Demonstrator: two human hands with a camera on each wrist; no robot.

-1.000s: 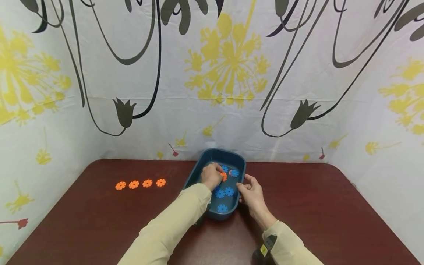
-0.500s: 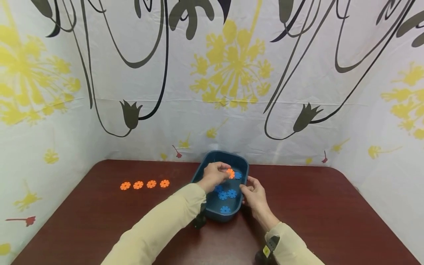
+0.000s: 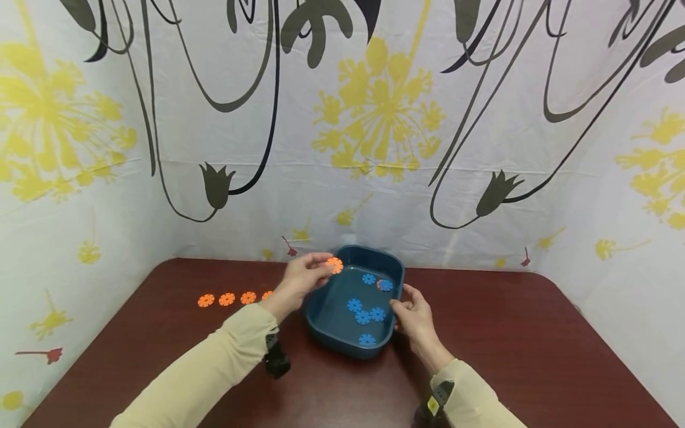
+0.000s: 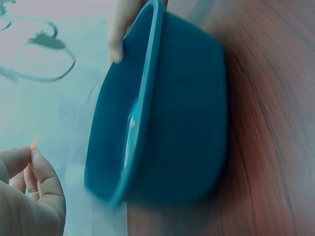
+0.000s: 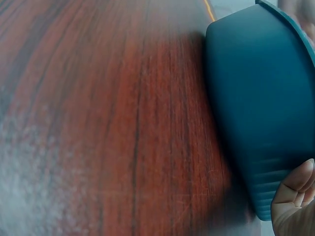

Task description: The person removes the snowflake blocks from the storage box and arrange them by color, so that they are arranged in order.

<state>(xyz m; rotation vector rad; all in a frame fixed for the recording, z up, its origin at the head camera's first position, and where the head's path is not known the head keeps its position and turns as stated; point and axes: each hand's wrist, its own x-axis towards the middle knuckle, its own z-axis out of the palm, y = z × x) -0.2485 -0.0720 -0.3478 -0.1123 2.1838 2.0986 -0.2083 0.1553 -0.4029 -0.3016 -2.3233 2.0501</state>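
Observation:
My left hand (image 3: 301, 279) pinches an orange notched disc (image 3: 335, 265) between thumb and fingertips, over the left rim of a dark blue basin (image 3: 326, 324). In the left wrist view the same disc (image 4: 35, 141) shows edge-on as a thin orange sliver. With thumb at the rim, my right hand (image 3: 416, 318) grips the basin's right wall. Several blue notched discs (image 3: 363, 317) lie on the basin floor. One blue disc (image 3: 386, 286) by the right wall has a pinkish-orange edge showing beside it.
On the brown table (image 3: 497, 333) at left, several orange discs (image 3: 227, 299) lie in a row, the rightmost partly behind my left hand. A patterned cloth (image 3: 374, 208) hangs behind the table's back edge. A wrist camera (image 3: 277, 359) sits under the left wrist.
My left hand has lifted the orange disc from inside the basin and carried it left to the rim. The right hand keeps its grip on the basin.

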